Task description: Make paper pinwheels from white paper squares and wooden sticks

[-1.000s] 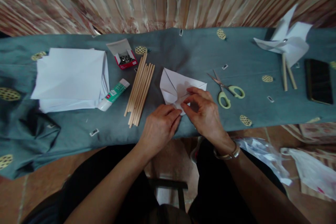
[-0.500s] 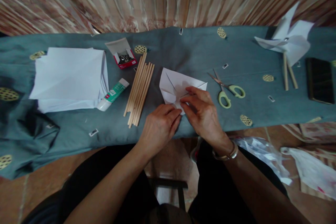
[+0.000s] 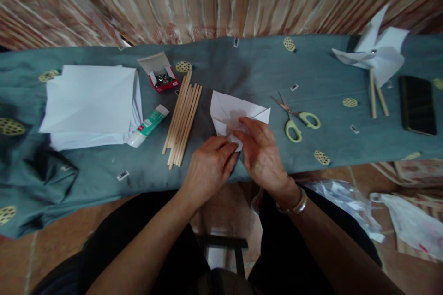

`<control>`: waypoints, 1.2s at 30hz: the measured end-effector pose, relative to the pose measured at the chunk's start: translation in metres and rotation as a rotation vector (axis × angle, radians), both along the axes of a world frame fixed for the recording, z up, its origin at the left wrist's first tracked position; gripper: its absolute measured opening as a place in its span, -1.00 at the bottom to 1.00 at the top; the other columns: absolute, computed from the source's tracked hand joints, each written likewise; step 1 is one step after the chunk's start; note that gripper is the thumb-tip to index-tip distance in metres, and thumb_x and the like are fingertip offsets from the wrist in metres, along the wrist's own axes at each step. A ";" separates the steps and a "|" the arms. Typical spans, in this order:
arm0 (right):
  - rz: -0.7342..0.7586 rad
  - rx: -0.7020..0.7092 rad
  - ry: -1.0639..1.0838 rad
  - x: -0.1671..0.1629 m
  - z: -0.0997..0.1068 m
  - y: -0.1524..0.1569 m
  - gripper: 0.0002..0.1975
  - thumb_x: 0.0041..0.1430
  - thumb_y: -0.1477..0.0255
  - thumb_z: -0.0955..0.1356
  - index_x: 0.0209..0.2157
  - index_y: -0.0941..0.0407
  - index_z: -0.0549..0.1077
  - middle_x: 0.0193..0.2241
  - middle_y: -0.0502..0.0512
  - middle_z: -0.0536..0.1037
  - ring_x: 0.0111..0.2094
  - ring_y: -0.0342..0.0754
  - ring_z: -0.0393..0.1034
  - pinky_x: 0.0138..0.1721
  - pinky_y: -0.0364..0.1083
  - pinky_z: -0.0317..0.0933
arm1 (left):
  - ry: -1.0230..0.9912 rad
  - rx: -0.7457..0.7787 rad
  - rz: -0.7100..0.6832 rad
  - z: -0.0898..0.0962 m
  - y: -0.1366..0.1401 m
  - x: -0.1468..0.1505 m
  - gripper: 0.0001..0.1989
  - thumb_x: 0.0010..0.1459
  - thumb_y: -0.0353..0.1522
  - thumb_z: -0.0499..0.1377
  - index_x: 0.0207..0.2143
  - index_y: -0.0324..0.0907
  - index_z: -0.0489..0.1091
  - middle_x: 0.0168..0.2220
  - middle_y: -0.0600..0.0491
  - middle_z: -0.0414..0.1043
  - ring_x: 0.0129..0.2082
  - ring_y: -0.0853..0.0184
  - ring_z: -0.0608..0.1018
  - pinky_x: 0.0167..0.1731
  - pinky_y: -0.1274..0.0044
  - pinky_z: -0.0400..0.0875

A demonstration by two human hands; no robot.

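Note:
A white sheet of paper (image 3: pixel 228 105) with cuts running in from its corners lies on the cloth in front of me. My left hand (image 3: pixel 211 161) is closed on its near corner, thumb and fingers pinching the edge. Over the right part of the paper is my right hand (image 3: pixel 261 154), its fingers bent and touching the paper near the middle. Part of the sheet is hidden under both hands. Green-handled scissors (image 3: pixel 294 117) lie partly spread to the right, and a bundle of wooden sticks (image 3: pixel 183 122) lies to the left.
Further left are a glue stick (image 3: pixel 148 125), an open red box (image 3: pixel 164 80) of small metal pieces, and a stack of white paper (image 3: pixel 92 101). At the right stand a paper pinwheel (image 3: pixel 380 55) on sticks and a dark phone (image 3: pixel 418 105). A curtain (image 3: pixel 214 0) hangs behind.
My right hand has shifted slightly left and its fingers have drawn closer to the paper's middle. The left hand keeps its place at the near corner. The view has moved slightly.

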State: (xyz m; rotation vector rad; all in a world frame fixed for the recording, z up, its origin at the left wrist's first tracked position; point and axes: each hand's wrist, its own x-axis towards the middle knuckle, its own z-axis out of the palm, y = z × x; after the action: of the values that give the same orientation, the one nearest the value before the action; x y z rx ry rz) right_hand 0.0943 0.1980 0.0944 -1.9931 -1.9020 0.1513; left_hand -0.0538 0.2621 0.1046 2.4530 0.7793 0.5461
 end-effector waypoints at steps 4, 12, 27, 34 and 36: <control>-0.004 0.041 -0.055 -0.004 -0.005 0.001 -0.67 0.24 0.56 0.18 -0.02 0.07 0.39 0.18 0.17 0.31 0.19 0.13 0.15 0.12 0.15 0.21 | 0.029 -0.009 0.002 0.000 0.000 0.000 -0.82 0.18 -0.43 0.15 -0.17 -0.24 0.46 -0.23 -0.04 0.43 -0.21 0.27 0.51 -0.18 0.44 0.50; -0.030 0.125 0.330 0.013 0.008 0.002 -0.62 0.22 0.55 0.16 -0.04 0.07 0.47 0.12 0.15 0.41 0.16 0.03 0.26 0.17 0.11 0.20 | 0.034 0.029 0.014 -0.003 -0.001 0.000 -0.84 0.18 -0.42 0.15 -0.18 -0.23 0.46 -0.24 -0.03 0.42 -0.21 0.26 0.50 -0.18 0.42 0.49; -0.157 0.092 0.019 0.053 0.014 0.024 -0.65 0.28 0.39 0.19 -0.03 0.20 0.48 -0.08 0.28 0.56 -0.02 0.17 0.42 0.07 0.19 0.21 | 0.040 0.054 0.004 0.004 -0.001 -0.005 -0.77 0.17 -0.48 0.13 -0.10 -0.26 0.43 -0.14 -0.08 0.43 -0.12 0.22 0.48 -0.10 0.38 0.47; -0.191 0.075 -0.017 0.056 0.018 0.000 -0.68 0.26 0.37 0.22 -0.09 0.18 0.52 -0.15 0.26 0.60 -0.12 0.16 0.46 0.02 0.16 0.21 | 0.021 0.153 0.026 0.004 0.001 -0.011 -0.73 0.17 -0.50 0.11 -0.07 -0.23 0.42 -0.09 -0.08 0.43 -0.10 0.18 0.44 -0.09 0.31 0.44; -0.198 0.062 -0.032 0.056 0.018 -0.007 -0.68 0.26 0.38 0.23 -0.08 0.19 0.52 -0.14 0.27 0.60 -0.11 0.17 0.45 0.03 0.17 0.21 | 0.019 0.163 0.040 0.004 0.001 -0.011 -0.71 0.17 -0.50 0.10 -0.04 -0.23 0.40 -0.06 -0.09 0.43 -0.08 0.16 0.43 -0.07 0.29 0.43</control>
State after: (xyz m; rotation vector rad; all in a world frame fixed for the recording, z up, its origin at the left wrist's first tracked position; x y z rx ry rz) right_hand 0.1502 0.1907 0.1122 -2.1383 -1.6933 0.0075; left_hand -0.0647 0.2634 0.1089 2.5991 0.8219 0.6243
